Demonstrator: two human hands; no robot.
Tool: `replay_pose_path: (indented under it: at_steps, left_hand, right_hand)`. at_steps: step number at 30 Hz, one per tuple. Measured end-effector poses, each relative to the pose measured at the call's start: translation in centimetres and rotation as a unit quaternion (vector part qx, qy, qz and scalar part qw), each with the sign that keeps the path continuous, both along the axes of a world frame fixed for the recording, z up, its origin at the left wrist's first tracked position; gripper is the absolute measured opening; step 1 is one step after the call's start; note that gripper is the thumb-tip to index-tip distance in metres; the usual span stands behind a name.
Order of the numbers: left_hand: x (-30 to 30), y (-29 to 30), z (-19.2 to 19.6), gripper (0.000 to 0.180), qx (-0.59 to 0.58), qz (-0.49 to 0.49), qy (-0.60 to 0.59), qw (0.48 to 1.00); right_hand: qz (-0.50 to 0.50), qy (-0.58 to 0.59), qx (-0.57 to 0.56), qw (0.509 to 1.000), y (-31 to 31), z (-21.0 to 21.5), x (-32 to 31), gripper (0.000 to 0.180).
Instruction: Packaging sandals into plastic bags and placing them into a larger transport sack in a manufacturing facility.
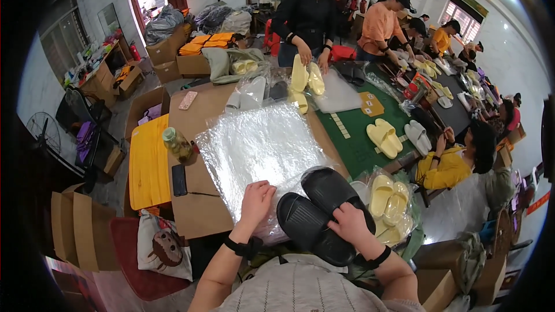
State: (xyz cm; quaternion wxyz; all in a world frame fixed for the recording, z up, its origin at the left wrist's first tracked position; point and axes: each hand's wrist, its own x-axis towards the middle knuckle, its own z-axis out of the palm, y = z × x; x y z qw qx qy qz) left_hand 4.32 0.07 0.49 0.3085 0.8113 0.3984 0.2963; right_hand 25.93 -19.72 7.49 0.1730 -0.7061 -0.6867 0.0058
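Note:
My right hand (350, 223) grips a pair of black slide slippers (306, 222), its fingers over the straps and soles. The slippers are held tilted, side by side, above the table's near edge. Just left of them, my left hand (258, 201) is closed on the edge of a clear plastic bag (283, 188), which reaches toward the slippers' toes. Whether the toes lie inside the plastic, I cannot tell. Under and beyond my left hand spreads a flat stack of shiny clear bags (260, 144). Each of my wrists wears a black band.
Bagged yellow slippers (381, 199) lie right of my right hand. Yellow slides (384, 138) and grey slides (417, 137) stand on the green mat (352, 156). At left are a jar (176, 144), a phone (180, 180) and a pink phone (188, 100). Co-workers handle slippers across the table.

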Motion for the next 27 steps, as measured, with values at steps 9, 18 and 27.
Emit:
replay_pose_path:
  at_steps: [9,18,27]
  left_hand:
    - [-0.7,0.7,-0.3,0.026,-0.04,-0.001,-0.034,0.999]
    - [-1.3,2.1,-1.9,0.027,-0.127,-0.043,-0.032,0.991]
    - [-2.1,-1.0,3.5,0.105,0.015,-0.184,0.169,0.968]
  right_hand:
    - [-0.001,-0.025,-0.031,0.999,0.4,-1.0,0.9,0.024]
    - [-0.007,-0.029,0.0,1.0,0.1,-0.4,1.7,0.025]
    - [-0.021,0.005,0.029,0.999,0.8,-0.4,1.7,0.026]
